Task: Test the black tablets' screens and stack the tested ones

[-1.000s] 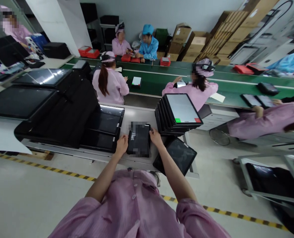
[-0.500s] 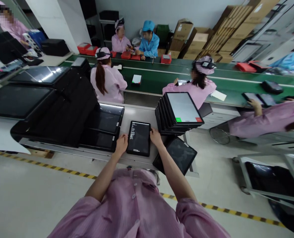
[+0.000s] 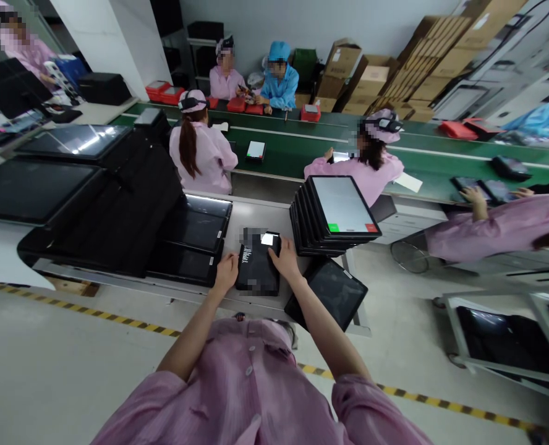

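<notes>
A black tablet [image 3: 256, 267] lies flat on the grey workbench [image 3: 251, 216] in front of me, its screen dark with a small bright patch near the top right. My left hand [image 3: 225, 272] grips its left edge. My right hand [image 3: 281, 259] rests on the screen's upper right part, fingers touching the glass. A fanned stack of tablets [image 3: 332, 216] stands just right of it, the top one showing a white screen. Another dark tablet [image 3: 332, 290] lies tilted at the bench's near right corner.
Rows of black screens [image 3: 191, 238] and larger dark panels [image 3: 70, 191] fill the bench to the left. Beyond runs a green conveyor [image 3: 302, 148] with several seated workers in pink and blue coats. Cardboard boxes [image 3: 371, 80] are piled at the back; a metal trolley [image 3: 501, 334] stands right.
My right hand has moved from the tablet's right edge onto its screen, and a bright patch now shows near the top. My left hand stays on the left edge.
</notes>
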`<control>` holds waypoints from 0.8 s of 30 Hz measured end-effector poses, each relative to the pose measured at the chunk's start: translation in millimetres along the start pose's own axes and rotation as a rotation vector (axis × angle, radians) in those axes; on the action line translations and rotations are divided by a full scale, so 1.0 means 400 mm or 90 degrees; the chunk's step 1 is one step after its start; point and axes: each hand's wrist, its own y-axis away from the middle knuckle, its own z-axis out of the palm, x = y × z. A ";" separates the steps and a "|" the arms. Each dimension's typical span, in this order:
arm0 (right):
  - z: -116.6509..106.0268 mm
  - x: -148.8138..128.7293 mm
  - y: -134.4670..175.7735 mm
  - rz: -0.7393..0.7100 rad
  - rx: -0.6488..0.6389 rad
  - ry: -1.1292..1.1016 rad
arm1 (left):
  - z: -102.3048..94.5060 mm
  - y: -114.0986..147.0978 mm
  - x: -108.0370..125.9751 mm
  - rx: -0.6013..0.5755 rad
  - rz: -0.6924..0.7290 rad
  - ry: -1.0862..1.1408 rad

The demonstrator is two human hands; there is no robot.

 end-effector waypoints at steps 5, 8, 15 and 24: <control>-0.031 -0.044 0.010 -0.129 0.017 0.054 | 0.000 0.003 0.000 0.009 0.015 0.006; -0.040 -0.052 0.009 -0.140 -0.001 0.054 | 0.001 0.003 -0.001 0.014 0.020 0.003; -0.035 -0.051 0.011 -0.156 -0.012 0.061 | 0.002 0.003 0.002 0.006 0.028 -0.007; -0.043 -0.049 0.009 -0.095 0.009 0.022 | -0.005 0.003 0.009 -0.006 0.008 -0.006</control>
